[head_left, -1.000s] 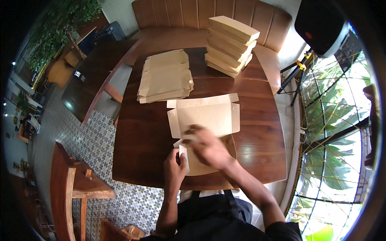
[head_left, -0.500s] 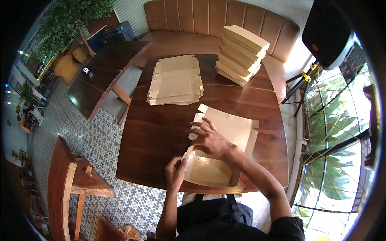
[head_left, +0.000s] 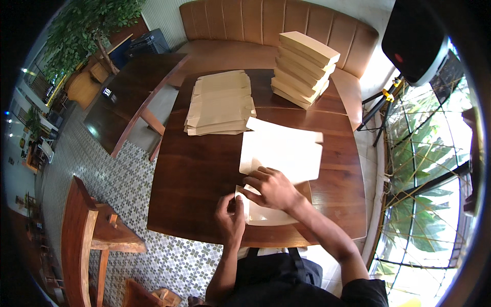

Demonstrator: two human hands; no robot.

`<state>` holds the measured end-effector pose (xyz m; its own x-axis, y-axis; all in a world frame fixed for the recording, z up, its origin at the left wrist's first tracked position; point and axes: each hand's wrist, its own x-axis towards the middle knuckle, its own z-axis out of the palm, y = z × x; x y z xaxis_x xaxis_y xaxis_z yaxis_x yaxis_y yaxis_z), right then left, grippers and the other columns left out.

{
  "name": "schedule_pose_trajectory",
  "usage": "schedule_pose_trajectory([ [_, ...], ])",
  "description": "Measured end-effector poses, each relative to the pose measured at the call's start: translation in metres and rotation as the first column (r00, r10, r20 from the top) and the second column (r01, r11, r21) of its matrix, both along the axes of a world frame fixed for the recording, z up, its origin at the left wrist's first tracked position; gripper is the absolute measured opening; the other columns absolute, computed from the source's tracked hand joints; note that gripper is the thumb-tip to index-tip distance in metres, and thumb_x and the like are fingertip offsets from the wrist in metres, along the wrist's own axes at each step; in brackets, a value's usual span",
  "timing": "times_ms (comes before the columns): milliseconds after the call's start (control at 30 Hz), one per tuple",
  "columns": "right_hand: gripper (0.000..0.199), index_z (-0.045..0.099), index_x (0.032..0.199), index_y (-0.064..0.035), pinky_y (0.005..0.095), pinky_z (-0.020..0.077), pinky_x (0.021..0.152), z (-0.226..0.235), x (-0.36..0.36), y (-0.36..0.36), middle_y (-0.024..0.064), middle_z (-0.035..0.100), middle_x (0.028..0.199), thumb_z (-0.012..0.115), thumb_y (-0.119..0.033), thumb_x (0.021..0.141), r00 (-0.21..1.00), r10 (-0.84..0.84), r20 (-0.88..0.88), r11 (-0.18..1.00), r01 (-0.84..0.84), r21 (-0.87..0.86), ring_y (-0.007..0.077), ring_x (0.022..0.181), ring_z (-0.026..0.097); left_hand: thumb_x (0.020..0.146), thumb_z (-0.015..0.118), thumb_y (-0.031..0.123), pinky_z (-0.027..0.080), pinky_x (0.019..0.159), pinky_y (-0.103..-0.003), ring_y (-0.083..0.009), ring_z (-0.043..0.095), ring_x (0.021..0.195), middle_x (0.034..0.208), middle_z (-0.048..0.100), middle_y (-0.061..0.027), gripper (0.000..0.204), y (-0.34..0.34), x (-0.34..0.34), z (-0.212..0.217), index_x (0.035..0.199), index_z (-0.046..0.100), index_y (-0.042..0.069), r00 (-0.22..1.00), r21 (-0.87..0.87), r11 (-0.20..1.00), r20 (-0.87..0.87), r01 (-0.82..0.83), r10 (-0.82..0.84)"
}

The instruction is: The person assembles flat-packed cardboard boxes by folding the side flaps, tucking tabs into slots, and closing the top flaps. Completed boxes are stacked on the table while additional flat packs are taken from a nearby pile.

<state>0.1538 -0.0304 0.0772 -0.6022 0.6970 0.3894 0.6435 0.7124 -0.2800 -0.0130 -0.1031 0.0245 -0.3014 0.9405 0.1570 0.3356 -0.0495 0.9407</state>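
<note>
A partly folded cardboard box (head_left: pixel 282 152) is in front of me near the table's front edge. Its lid panel stands tilted up on the far side and catches bright light, while the near tray part has raised walls. At the box's left side wall, my left hand (head_left: pixel 231 217) is closed on the edge, thumb on the inner face. Just beyond it, my right hand (head_left: pixel 273 190) reaches across the tray, its bent fingers closed on the same left wall near the lid fold. The right fingertips are partly hidden.
On the dark wooden table (head_left: pixel 179 179) lies a pile of flat cardboard blanks (head_left: pixel 220 102) at far left. A stack of folded boxes (head_left: pixel 307 69) stands at far right. A brown bench (head_left: pixel 230 48) curves behind, and a wooden chair (head_left: pixel 82 230) is at left.
The lid panel has tilted up and turned brighter. My right hand has come nearer, closing in on the left wall. My left hand has shifted slightly right.
</note>
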Motion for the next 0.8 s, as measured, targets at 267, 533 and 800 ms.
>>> schedule_pose_trajectory([
  [267,0.037,0.058,0.125,-0.0049,0.0337,0.0624,0.076,0.019,-0.023,-0.049,0.0146,0.080,0.094,0.076,-0.002,0.092,0.629,-0.445,-0.638,0.876,0.158,-0.455,0.0267,0.092,0.080,0.102,0.069,0.009,0.056,0.068,-0.029,-0.0171,0.065,0.094,0.112,0.061,-0.0115,0.017,-0.001,0.021,0.026,0.115,0.066,-0.001,0.997,0.199,0.979,0.067,-0.042,0.029],
  [533,0.023,0.072,0.117,0.0018,0.0309,0.0626,0.085,0.005,-0.027,-0.057,0.0169,0.080,0.104,0.075,0.001,0.093,0.451,-0.610,-0.651,0.764,0.118,-0.634,0.0219,0.100,0.078,0.103,0.070,0.021,0.051,0.075,-0.027,-0.0102,0.060,0.086,0.103,0.063,-0.0051,0.022,0.003,0.013,0.037,0.108,0.070,-0.001,0.981,0.041,0.998,0.182,0.055,-0.061],
  [800,0.019,0.073,0.114,0.0090,0.0287,0.0624,0.089,-0.008,-0.021,-0.055,0.0126,0.079,0.103,0.073,-0.001,0.098,0.357,-0.643,-0.678,0.686,-0.125,-0.717,0.0161,0.096,0.075,0.100,0.075,0.014,0.051,0.074,-0.025,-0.0083,0.062,0.086,0.100,0.065,-0.0051,0.019,0.005,0.005,0.029,0.108,0.073,-0.003,0.931,0.042,0.991,0.339,0.127,-0.134],
])
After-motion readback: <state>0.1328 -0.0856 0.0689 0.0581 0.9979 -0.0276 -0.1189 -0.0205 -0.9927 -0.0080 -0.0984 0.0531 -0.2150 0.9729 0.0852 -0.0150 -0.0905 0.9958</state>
